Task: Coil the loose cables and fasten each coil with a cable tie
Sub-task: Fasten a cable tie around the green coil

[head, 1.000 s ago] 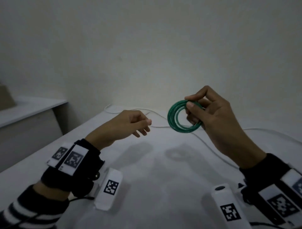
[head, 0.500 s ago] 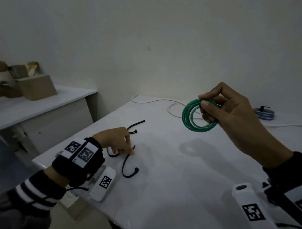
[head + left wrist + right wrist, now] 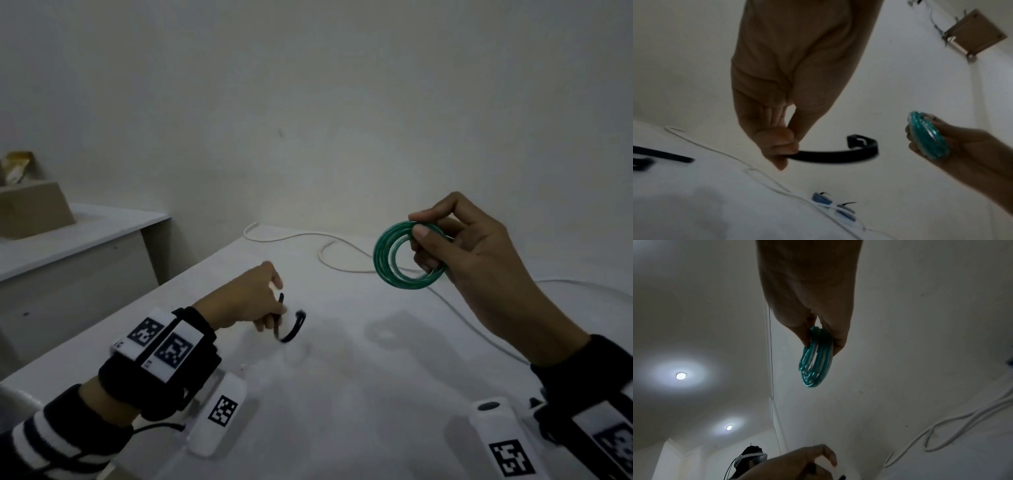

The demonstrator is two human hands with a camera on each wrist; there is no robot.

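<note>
Black plastic, a curved cable tie (image 3: 835, 153), is now pinched between thumb and fingers of the left hand (image 3: 245, 299), where half a second ago the same hand was pressed down among ties lying on the table (image 3: 359, 394); one tie has been lifted clear, so fastening is judged to be next. Green cable wound into a coil (image 3: 404, 255) is held up by the right hand (image 3: 469, 260), thumb in front and fingers curled behind its rim, well apart from and higher than the left hand. More black ties (image 3: 663, 156) are seen on the table behind the left hand. White cable (image 3: 342, 263) is left uncoiled beyond both hands.
</note>
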